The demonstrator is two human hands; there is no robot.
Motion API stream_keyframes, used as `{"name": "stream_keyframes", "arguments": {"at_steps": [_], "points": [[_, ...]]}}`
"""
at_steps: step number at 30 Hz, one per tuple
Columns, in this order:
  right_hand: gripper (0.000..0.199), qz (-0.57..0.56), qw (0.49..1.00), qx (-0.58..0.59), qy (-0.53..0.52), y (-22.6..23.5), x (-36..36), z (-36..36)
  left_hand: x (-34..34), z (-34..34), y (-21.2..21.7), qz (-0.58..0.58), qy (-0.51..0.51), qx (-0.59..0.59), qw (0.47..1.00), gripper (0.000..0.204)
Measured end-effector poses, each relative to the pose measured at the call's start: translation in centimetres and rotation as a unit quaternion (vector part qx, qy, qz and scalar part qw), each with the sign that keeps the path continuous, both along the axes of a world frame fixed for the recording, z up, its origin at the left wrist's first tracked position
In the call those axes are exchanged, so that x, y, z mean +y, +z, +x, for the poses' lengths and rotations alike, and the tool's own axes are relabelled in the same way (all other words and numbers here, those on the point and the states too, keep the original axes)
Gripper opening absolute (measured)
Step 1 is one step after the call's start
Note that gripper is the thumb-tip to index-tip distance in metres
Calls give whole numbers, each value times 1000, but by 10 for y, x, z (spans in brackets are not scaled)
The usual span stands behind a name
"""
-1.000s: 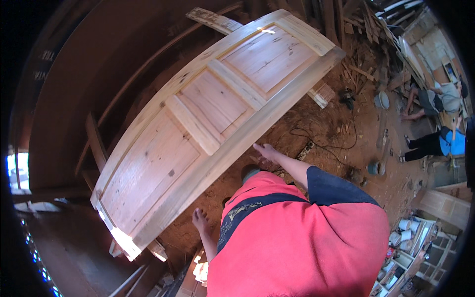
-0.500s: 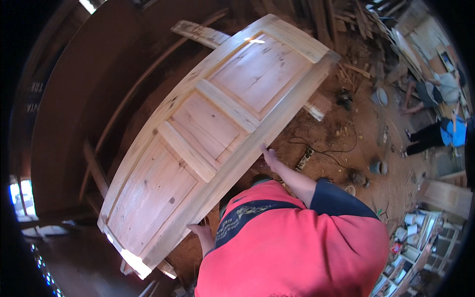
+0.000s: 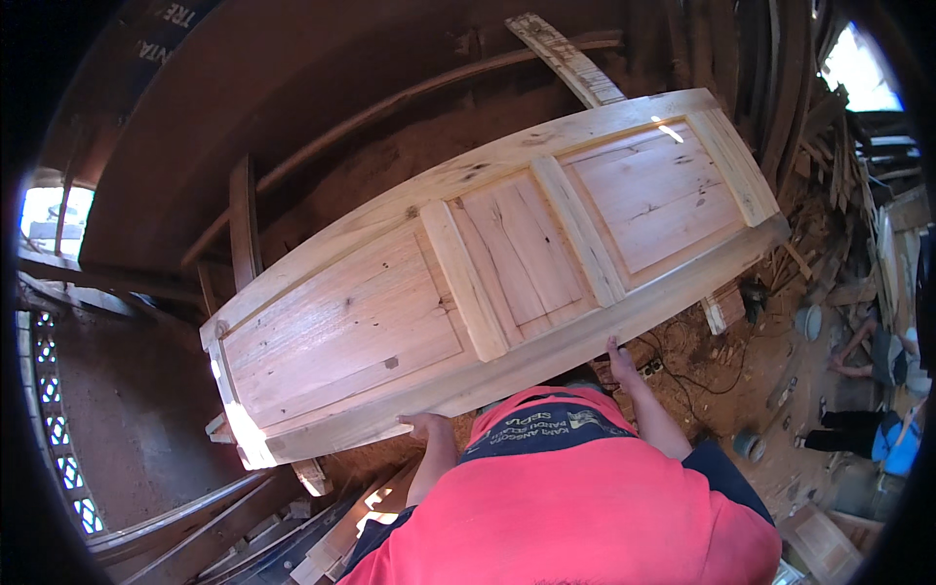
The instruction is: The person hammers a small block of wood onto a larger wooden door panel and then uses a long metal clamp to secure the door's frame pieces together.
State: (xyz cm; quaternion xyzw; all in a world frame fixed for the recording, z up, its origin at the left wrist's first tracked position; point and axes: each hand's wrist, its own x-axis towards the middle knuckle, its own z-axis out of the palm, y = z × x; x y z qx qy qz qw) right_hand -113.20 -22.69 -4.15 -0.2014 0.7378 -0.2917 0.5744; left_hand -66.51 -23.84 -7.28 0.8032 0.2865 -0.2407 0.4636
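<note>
A large wooden panelled door (image 3: 522, 253) lies flat in front of me, with three recessed panels parted by raised crosspieces. My left hand (image 3: 431, 427) is closed on its near edge left of the middle. The thumb rests along the rim and the other fingers are hidden under it. Further right, my right hand (image 3: 621, 363) grips the same edge, thumb upward, its remaining fingers mostly out of sight. Paint-spotted support planks (image 3: 567, 60) stick out from beneath the door.
Dark boards and a long rail (image 3: 390, 97) stand beyond the door. Stacked timber (image 3: 780, 88) fills the far right. Buckets (image 3: 749, 447), a cord (image 3: 687, 385) and wood scraps lie on the brown floor. Two other people (image 3: 882, 439) are at the right. Planks (image 3: 224, 531) lie at lower left.
My view has swung round, so the door now lies more crosswise in the picture. Both hands stay on its near edge; any movement of the door itself I cannot tell.
</note>
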Motion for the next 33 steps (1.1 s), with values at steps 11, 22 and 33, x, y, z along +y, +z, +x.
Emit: {"name": "stream_keyframes", "arguments": {"at_steps": [11, 22, 33], "points": [[76, 9, 956, 203, 212, -4, -1, -45, -5, -25, 25, -66, -17, -21, 997, 93], [57, 29, 995, -36, -84, 14, -21, -215, 37, -169, 8, -272, -132, 133, 944, 92], [79, -73, 950, -166, -255, -24, -53, -217, -4, -223, 44, -247, -137, 128, 951, 78]]}}
